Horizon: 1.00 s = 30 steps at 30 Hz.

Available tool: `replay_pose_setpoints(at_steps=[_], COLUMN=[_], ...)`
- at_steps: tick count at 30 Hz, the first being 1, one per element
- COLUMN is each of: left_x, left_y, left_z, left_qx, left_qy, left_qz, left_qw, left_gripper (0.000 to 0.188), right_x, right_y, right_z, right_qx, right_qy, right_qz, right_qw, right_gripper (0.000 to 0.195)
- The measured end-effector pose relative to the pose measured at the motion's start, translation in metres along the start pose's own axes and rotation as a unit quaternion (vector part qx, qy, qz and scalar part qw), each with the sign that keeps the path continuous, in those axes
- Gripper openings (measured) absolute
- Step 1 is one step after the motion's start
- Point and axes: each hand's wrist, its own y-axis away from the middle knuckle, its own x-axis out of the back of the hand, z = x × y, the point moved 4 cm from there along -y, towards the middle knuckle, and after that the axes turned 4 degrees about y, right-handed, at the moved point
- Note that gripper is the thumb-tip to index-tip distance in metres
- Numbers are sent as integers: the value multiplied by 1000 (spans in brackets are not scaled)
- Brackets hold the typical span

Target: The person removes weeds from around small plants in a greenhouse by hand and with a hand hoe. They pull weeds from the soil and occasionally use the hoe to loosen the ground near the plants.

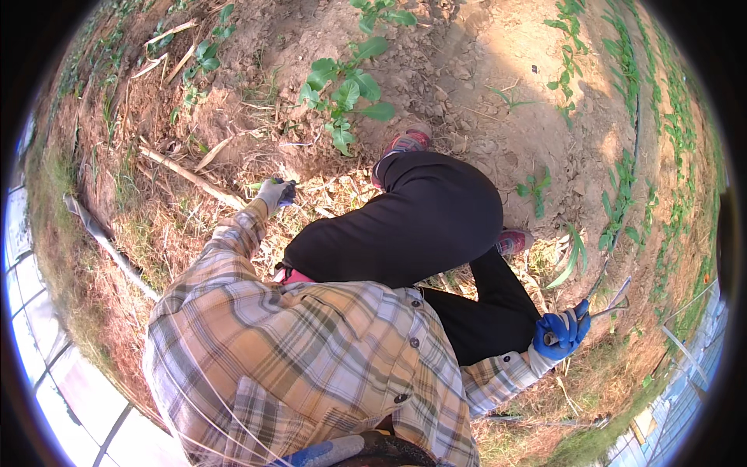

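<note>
My left hand (276, 194), in a grey glove with dark fingers, is low over dry straw; some green leaf shows beside it, and whether the fingers grip anything is unclear. A long dry stalk (192, 178) runs up to this hand. On the right, my right hand (560, 333), in a blue coated glove, is closed around the handle of a small hand hoe (610, 309), whose thin metal head points away to the right. A leafy green plant (345, 93) grows in the soil ahead of my legs.
Rows of seedlings (624, 192) stand at the right, with a dark drip line (637, 117) along them. A small plant (534, 190) grows near my shoe (513, 241). A pale pipe or rolled film (111, 248) lies at the left, and dry stalks (181, 64) at the upper left.
</note>
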Motion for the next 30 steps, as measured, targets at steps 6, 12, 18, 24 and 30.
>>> replay_pose_setpoints(at_steps=[6,12,18,24,30], left_x=[-67,-135,-134,-155,-126], left_y=[32,3,-66,-67,-52], left_z=[55,62,50,45,49], left_qx=[-54,-251,-146,-169,-140], left_qy=[-738,-577,-484,-493,-533], left_qz=[276,150,226,246,204], left_qw=[614,763,833,817,809], left_gripper=[48,38,40,32,39], right_x=[47,37,12,15,18], right_y=[19,10,1,13,9], right_z=[-30,-12,6,-13,-9], right_qx=[153,125,0,78,56], right_qy=[535,314,100,433,88], right_qz=[146,96,241,266,-7], right_qw=[818,936,965,858,995], right_gripper=[34,35,29,34,38])
